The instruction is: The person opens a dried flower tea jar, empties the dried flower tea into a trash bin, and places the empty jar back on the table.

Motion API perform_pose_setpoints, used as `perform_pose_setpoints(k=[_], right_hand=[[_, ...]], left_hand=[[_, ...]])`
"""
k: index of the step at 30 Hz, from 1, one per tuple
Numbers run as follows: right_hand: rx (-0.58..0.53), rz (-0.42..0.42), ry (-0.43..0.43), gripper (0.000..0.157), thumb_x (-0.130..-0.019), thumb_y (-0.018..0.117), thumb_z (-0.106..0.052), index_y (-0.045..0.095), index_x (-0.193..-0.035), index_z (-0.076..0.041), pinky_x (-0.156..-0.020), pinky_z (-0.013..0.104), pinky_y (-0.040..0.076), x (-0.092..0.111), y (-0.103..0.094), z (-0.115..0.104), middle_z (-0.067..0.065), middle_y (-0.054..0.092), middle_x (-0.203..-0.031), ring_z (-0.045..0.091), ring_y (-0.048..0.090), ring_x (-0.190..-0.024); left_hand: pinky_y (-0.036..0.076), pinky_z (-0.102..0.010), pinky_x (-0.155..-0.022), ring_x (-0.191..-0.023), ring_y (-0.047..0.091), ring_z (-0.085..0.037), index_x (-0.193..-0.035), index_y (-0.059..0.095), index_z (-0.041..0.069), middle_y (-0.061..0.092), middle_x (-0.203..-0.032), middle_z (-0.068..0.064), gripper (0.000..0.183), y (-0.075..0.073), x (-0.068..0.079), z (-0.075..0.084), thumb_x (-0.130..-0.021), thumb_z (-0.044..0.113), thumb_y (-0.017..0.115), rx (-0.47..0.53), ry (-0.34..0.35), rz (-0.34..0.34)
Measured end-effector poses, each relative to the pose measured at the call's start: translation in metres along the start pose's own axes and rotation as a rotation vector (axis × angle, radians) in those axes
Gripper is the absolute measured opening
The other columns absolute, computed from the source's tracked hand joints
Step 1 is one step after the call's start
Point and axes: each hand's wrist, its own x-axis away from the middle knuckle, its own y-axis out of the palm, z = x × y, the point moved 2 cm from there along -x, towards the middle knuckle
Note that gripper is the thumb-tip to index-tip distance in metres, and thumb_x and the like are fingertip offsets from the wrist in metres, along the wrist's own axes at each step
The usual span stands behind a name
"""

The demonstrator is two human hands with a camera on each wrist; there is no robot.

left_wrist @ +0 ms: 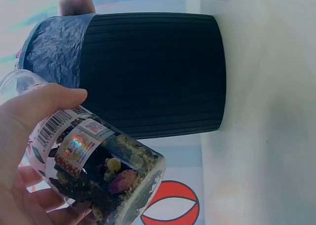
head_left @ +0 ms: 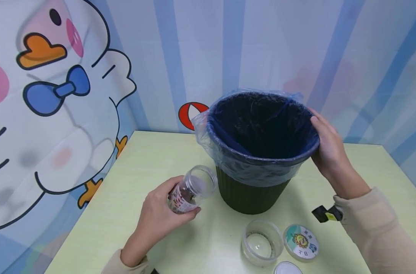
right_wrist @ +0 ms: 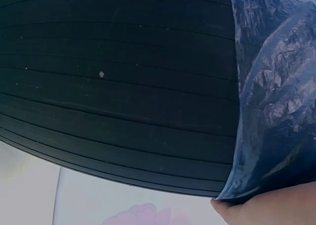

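My left hand (head_left: pixel 158 211) grips a clear plastic jar (head_left: pixel 182 199), tilted with its uncovered mouth toward the bin. In the left wrist view, dried flowers and dark bits lie inside the jar (left_wrist: pixel 116 168), and a label with a barcode wraps its side. The dark ribbed trash can (head_left: pixel 250 194) stands upright on the table, lined with a translucent blue bag (head_left: pixel 259 173) folded over its rim. On the can's right side, my right hand (head_left: pixel 331 152) holds the rim through the bag; some of its fingers are hidden behind. The jar is apart from the rim.
In front of the can sit an uncovered clear tub (head_left: pixel 261 253), a round lid with a printed sunflower (head_left: pixel 301 241) and a white round lid (head_left: pixel 288 268) cut off by the frame. A printed fabric backdrop (head_left: pixel 201 49) rises behind the pale table (head_left: pixel 153 152).
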Motion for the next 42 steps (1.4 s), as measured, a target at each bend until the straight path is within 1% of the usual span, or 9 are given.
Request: perform_pose_setpoints(k=[8, 15, 19, 24, 29, 36, 42], right_hand=[[0.016, 0.013, 0.002, 0.062, -0.108, 0.040, -0.033, 0.013, -0.161, -0.016, -0.116, 0.027, 0.021, 0.000, 0.001, 0.000, 0.004, 0.011, -0.165, 0.017, 0.021, -0.145], [0.044, 0.031, 0.000, 0.061, -0.109, 0.035, -0.033, 0.010, -0.161, -0.016, -0.117, 0.025, 0.016, 0.001, 0.002, 0.000, 0.001, 0.006, -0.166, 0.014, 0.011, -0.149], [0.051, 0.032, -0.004, 0.060, -0.109, 0.033, -0.033, 0.009, -0.161, -0.016, -0.118, 0.025, 0.015, 0.001, 0.002, 0.000, 0.001, 0.005, -0.166, 0.014, 0.008, -0.149], [0.064, 0.038, 0.001, 0.060, -0.109, 0.033, -0.034, 0.009, -0.161, -0.016, -0.118, 0.026, 0.014, 0.001, 0.002, 0.001, 0.000, 0.005, -0.166, 0.014, 0.009, -0.149], [0.064, 0.034, -0.002, 0.061, -0.109, 0.033, -0.033, 0.008, -0.161, -0.015, -0.118, 0.025, 0.014, 0.000, 0.003, 0.001, 0.001, 0.004, -0.166, 0.014, 0.009, -0.149], [0.072, 0.026, -0.009, 0.061, -0.109, 0.033, -0.034, 0.008, -0.161, -0.014, -0.117, 0.025, 0.017, 0.000, 0.001, 0.001, 0.003, 0.005, -0.166, 0.016, 0.012, -0.149], [0.076, 0.027, -0.010, 0.061, -0.109, 0.033, -0.033, 0.008, -0.161, -0.014, -0.117, 0.025, 0.017, 0.000, 0.002, 0.001, 0.004, 0.006, -0.166, 0.017, 0.013, -0.149]], left_hand=[[0.055, -0.039, -0.078, -0.097, 0.064, -0.010, -0.126, 0.064, 0.019, 0.069, -0.114, 0.007, 0.074, -0.008, -0.006, 0.000, -0.060, 0.030, 0.096, -0.001, 0.022, 0.021], [0.054, -0.040, -0.080, -0.100, 0.063, -0.011, -0.127, 0.063, 0.019, 0.068, -0.117, 0.006, 0.075, -0.015, -0.012, 0.003, -0.061, 0.030, 0.096, 0.015, 0.022, 0.043], [0.054, -0.040, -0.080, -0.101, 0.063, -0.011, -0.127, 0.064, 0.019, 0.067, -0.117, 0.006, 0.074, -0.019, -0.017, 0.006, -0.061, 0.031, 0.095, 0.026, 0.037, 0.067], [0.054, -0.040, -0.080, -0.101, 0.063, -0.012, -0.127, 0.064, 0.017, 0.068, -0.117, 0.004, 0.072, -0.026, -0.027, 0.011, -0.063, 0.027, 0.094, 0.032, 0.080, 0.107], [0.054, -0.040, -0.078, -0.099, 0.062, -0.012, -0.127, 0.065, 0.018, 0.068, -0.115, 0.003, 0.071, -0.033, -0.040, 0.017, -0.063, 0.028, 0.093, 0.023, 0.129, 0.149], [0.052, -0.040, -0.078, -0.098, 0.060, -0.012, -0.128, 0.065, 0.018, 0.067, -0.114, 0.001, 0.071, -0.039, -0.058, 0.025, -0.064, 0.028, 0.092, 0.012, 0.158, 0.186], [0.049, -0.041, -0.079, -0.101, 0.059, -0.016, -0.129, 0.065, 0.018, 0.067, -0.117, -0.001, 0.070, -0.043, -0.072, 0.032, -0.065, 0.028, 0.090, -0.010, 0.193, 0.228]])
